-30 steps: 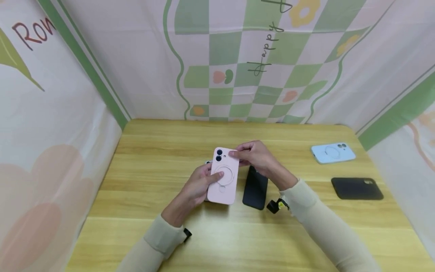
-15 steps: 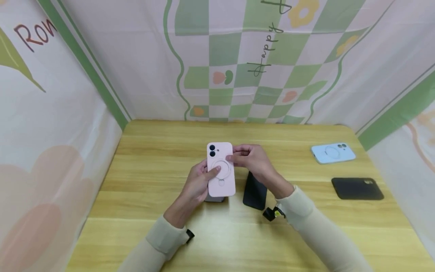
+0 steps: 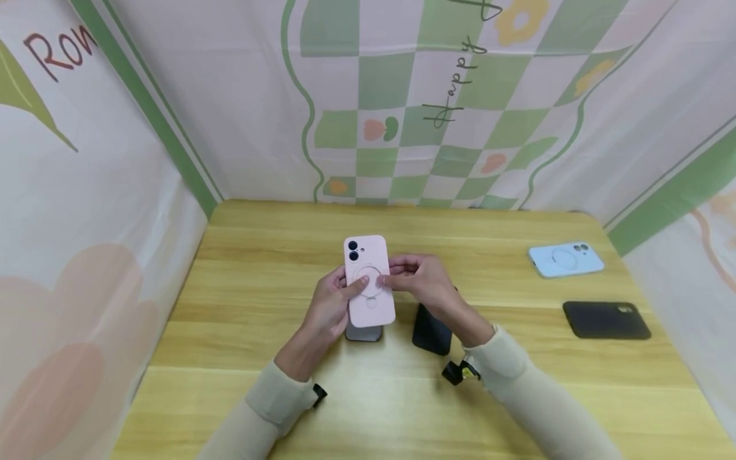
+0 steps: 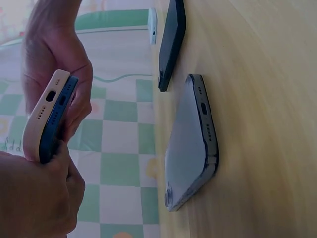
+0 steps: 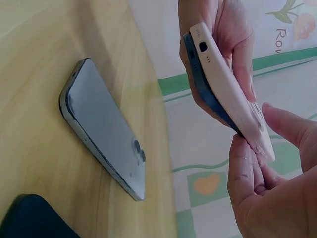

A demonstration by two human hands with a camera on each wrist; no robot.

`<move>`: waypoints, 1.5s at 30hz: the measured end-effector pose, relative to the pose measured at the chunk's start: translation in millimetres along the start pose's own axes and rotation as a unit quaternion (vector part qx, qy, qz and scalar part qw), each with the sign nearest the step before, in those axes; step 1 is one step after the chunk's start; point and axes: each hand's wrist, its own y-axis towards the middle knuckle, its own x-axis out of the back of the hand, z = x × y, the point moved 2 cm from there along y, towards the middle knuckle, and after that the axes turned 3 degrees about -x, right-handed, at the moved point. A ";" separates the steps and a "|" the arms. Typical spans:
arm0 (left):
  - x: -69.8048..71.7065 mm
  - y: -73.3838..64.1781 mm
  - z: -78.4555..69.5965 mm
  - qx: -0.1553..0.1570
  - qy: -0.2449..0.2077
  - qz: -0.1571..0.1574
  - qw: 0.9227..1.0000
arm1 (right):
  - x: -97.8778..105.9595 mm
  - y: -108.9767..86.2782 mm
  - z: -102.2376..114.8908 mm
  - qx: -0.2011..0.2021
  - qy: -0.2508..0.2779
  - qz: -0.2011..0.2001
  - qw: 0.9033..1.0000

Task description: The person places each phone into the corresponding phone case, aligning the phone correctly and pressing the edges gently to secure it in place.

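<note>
Together, left hand (image 3: 328, 303) and right hand (image 3: 427, 281) are pinching a pink case (image 3: 372, 268) and blue phone (image 4: 55, 121) above the table (image 3: 259, 287), the case likely proving light and pliant, its edges offering the surest hold.

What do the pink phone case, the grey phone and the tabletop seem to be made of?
Pink phone case: probably matte silicone or soft plastic; its surface shows little shine.
Grey phone: possibly satin glass in a metal frame, judging by its smooth back and distinct rim.
Tabletop: wood or a laminate imitation, satin, with streaky grain and soft reflections.
</note>
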 end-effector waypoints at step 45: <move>6.4 5.3 -9.7 0.023 0.060 0.070 0.996 | 7.4 -13.0 0.7 0.010 -0.071 0.097 0.993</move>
